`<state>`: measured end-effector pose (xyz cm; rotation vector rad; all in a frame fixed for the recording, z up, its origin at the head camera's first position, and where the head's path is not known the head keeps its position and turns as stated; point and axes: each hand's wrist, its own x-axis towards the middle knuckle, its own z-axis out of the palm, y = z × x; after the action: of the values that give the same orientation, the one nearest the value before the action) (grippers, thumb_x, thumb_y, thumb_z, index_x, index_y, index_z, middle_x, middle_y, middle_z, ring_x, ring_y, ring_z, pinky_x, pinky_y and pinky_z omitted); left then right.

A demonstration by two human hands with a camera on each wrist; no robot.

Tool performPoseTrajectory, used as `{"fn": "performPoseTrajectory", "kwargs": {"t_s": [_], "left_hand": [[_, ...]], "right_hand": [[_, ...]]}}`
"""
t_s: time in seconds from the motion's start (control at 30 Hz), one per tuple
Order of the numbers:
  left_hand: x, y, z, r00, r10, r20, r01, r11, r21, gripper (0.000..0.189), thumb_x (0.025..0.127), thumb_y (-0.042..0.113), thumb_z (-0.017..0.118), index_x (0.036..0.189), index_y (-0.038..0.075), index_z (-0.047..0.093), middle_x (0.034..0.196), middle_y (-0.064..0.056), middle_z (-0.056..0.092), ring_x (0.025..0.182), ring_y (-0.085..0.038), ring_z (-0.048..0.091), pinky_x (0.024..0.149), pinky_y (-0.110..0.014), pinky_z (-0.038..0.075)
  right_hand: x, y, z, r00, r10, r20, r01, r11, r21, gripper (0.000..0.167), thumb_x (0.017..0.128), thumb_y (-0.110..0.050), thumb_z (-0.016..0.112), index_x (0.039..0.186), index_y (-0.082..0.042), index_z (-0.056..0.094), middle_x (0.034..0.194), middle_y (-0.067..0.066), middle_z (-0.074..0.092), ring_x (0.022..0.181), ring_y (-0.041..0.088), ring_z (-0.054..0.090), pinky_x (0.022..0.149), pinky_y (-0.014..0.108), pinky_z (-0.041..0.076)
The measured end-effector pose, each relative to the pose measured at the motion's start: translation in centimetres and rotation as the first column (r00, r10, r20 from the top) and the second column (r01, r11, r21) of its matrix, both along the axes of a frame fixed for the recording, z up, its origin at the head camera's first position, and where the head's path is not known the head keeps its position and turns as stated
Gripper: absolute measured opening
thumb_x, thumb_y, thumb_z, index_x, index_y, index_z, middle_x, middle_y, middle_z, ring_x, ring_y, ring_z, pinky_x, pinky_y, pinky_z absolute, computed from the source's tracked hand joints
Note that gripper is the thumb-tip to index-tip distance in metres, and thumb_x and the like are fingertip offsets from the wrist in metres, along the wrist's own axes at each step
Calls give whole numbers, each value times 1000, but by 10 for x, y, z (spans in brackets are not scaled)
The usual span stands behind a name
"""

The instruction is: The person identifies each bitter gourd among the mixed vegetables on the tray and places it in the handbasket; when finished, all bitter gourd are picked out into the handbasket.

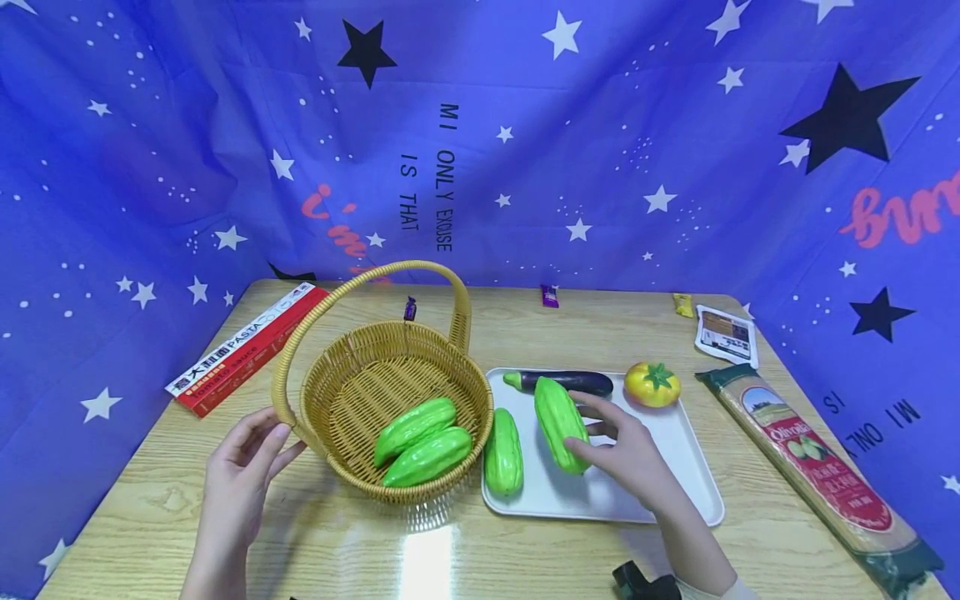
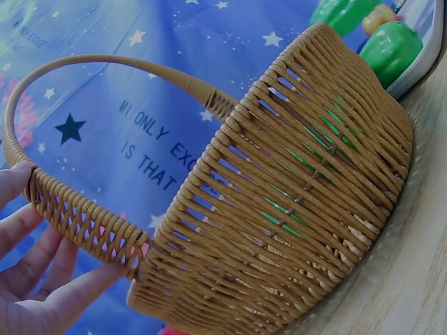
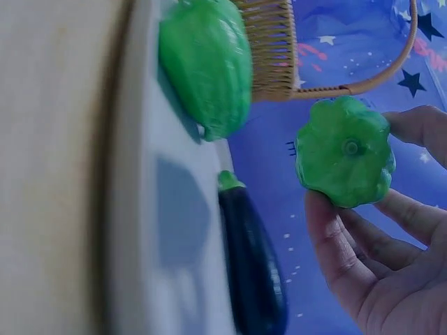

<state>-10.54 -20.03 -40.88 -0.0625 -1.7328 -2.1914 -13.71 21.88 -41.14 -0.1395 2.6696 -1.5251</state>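
Note:
My right hand (image 1: 626, 454) holds a ridged green gourd (image 1: 559, 425) between thumb and fingers, raised above the white tray (image 1: 600, 506). In the right wrist view the end of this gourd (image 3: 349, 148) faces the camera. My left hand (image 1: 243, 467) grips the wicker basket's handle (image 1: 282, 383) near its left base; the left wrist view shows thumb and fingers about that handle (image 2: 84, 216). Two similar green gourds (image 1: 423, 446) lie inside the basket (image 1: 352, 333). Another green gourd (image 1: 503, 454) lies at the tray's left side, close to the basket.
An eggplant (image 1: 585, 382) and a yellow-red tomato (image 1: 652, 385) are on the tray. Right of it lies a long pasta bag (image 1: 817, 467), with a white packet (image 1: 726, 333) behind. A red pasta box (image 1: 247, 350) lies left of the basket. Small wrapped candies (image 1: 550, 296) sit along the back.

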Motion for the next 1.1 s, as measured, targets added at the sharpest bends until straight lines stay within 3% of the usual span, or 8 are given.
{"fn": "performPoseTrajectory", "kwargs": {"t_s": [0.17, 0.4, 0.67, 0.9, 1.1], "left_hand": [[0, -1, 0, 1000, 2, 10, -2, 1000, -12, 20, 93, -6, 51, 109, 1, 60, 98, 1, 64, 94, -7, 64, 78, -28, 62], [0, -1, 0, 1000, 9, 24, -8, 1000, -16, 20, 93, -5, 51, 108, 3, 61, 97, 2, 64, 93, -6, 64, 78, -29, 63], [0, -2, 0, 1000, 7, 13, -7, 1000, -15, 20, 93, -6, 51, 108, 2, 61, 97, 2, 64, 92, -6, 64, 77, -29, 63], [0, -2, 1, 1000, 5, 6, -5, 1000, -20, 20, 93, -6, 51, 108, 2, 61, 97, 2, 64, 92, -6, 64, 77, -28, 63], [0, -2, 0, 1000, 0, 8, 0, 1000, -18, 20, 93, -6, 51, 108, 2, 61, 98, 1, 64, 93, -6, 64, 78, -28, 62]], "right_hand": [[-7, 0, 11, 997, 46, -66, -46, 999, 5, 62, 80, -20, 75, 136, -16, 48, 126, 18, 59, 101, 28, 61, 79, 28, 56], [-16, -2, 22, 992, 84, -95, -83, 996, 17, 61, 81, -19, 74, 136, -13, 47, 125, 17, 60, 104, 28, 60, 75, 20, 58], [-30, -14, 41, 971, 174, -163, -158, 982, 102, 61, 80, -19, 75, 135, -16, 49, 124, 11, 61, 100, 24, 62, 77, 22, 59], [-44, -31, 58, 938, 302, -172, -282, 951, 128, 61, 79, -22, 76, 135, -17, 50, 120, 10, 62, 104, 25, 62, 82, 29, 61], [-58, -50, 73, 874, 452, -179, -429, 890, 154, 61, 80, -12, 72, 136, -19, 49, 128, 7, 59, 108, 25, 60, 84, 32, 61]]}}
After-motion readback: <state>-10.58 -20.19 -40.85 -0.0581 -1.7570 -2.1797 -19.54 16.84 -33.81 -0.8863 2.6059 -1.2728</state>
